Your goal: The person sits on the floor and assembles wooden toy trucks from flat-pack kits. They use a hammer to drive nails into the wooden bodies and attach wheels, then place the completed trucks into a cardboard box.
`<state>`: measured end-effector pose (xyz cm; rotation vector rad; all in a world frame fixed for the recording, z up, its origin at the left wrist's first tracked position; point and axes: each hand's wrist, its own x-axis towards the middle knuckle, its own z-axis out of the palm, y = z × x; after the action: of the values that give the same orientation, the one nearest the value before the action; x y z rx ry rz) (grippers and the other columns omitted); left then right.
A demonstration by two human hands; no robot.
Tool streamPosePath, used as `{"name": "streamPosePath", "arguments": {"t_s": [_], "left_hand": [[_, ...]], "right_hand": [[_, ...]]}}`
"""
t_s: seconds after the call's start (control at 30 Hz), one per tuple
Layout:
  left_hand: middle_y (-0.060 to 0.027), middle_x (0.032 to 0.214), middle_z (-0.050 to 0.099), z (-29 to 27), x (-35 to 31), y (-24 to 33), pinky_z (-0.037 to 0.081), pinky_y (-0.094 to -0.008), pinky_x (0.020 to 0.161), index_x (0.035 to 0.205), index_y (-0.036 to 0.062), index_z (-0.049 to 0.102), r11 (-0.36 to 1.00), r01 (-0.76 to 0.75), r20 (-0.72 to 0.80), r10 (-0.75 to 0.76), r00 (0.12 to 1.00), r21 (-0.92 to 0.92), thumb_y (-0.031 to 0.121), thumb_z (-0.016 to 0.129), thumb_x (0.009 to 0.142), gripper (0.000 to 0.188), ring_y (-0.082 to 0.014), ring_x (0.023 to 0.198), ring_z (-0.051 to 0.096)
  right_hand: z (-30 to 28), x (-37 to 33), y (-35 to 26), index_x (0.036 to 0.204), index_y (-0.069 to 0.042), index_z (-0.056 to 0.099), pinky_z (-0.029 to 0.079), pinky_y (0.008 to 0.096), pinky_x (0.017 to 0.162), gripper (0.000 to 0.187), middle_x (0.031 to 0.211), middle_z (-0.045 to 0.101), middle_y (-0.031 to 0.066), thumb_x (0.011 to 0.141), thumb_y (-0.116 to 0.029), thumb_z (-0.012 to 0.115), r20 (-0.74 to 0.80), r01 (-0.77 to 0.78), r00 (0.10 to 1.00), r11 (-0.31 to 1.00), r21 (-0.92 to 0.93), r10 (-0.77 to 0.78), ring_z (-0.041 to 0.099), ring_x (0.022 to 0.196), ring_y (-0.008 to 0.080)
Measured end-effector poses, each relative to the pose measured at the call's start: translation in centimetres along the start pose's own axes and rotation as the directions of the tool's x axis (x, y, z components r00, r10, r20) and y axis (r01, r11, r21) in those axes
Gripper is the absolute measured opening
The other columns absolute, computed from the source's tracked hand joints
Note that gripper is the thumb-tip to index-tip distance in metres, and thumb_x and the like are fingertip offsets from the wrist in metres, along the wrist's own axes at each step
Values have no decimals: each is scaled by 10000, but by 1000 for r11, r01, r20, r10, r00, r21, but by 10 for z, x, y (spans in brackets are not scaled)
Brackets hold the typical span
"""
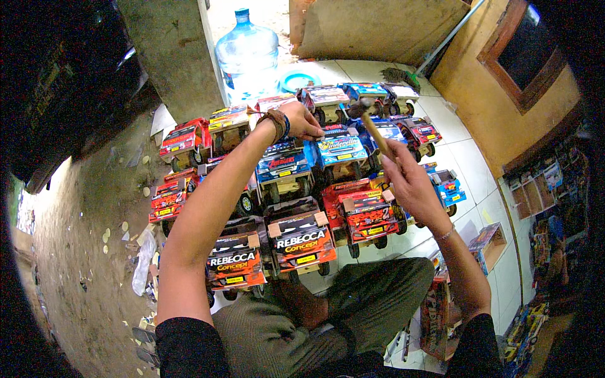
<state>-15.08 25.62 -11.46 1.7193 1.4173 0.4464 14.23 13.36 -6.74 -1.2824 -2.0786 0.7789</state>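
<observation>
Rows of painted wooden toy trucks stand close together in front of me. My left hand (301, 121) reaches in to a light-blue toy truck (342, 150) near the middle. Its fingers are pinched at the truck's upper left corner; what they hold, if anything, is too small to tell. In my right hand (409, 179) is a hammer (377, 133), gripped by its wooden handle. The dark hammer head is raised over the trucks behind the light-blue one. Nearest to me are two black-and-orange toy trucks (302, 242), with a red one (368, 214) to their right.
A blue water jug (247, 50) and a blue basin (299, 80) stand beyond the trucks by the doorway. At my right an open-topped toy body (488, 247) lies on the white tiles. Scraps and a plastic bag (145, 261) litter the dirt floor on the left. My folded legs border the nearest trucks.
</observation>
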Motion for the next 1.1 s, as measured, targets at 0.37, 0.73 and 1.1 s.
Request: {"name": "streamPosePath", "arguments": {"t_s": [0.37,0.73,1.1], "left_hand": [[-48,862,749,-1,-4,3,564,-252,692,1035,60,761,1000,-20,17,20,1000,5,307,811,812,337,-104,729,685],[-44,871,752,-3,-2,2,565,-261,707,1020,72,767,996,-28,21,26,999,88,325,816,807,335,-105,739,694],[-49,878,752,-3,-1,1,570,-259,699,1014,72,768,999,-31,23,30,999,41,321,812,811,324,-105,737,698]], "right_hand": [[21,27,20,1485,-211,385,496,532,700,503,917,651,280,997,-193,506,98,261,965,933,-249,-244,640,787,446],[20,25,4,1517,-281,322,503,503,691,585,930,664,259,984,-122,501,154,203,976,888,-414,-151,648,777,433],[20,25,9,1543,-325,221,488,520,625,663,775,625,265,977,-120,500,231,243,962,835,-493,-144,627,681,422]]}}
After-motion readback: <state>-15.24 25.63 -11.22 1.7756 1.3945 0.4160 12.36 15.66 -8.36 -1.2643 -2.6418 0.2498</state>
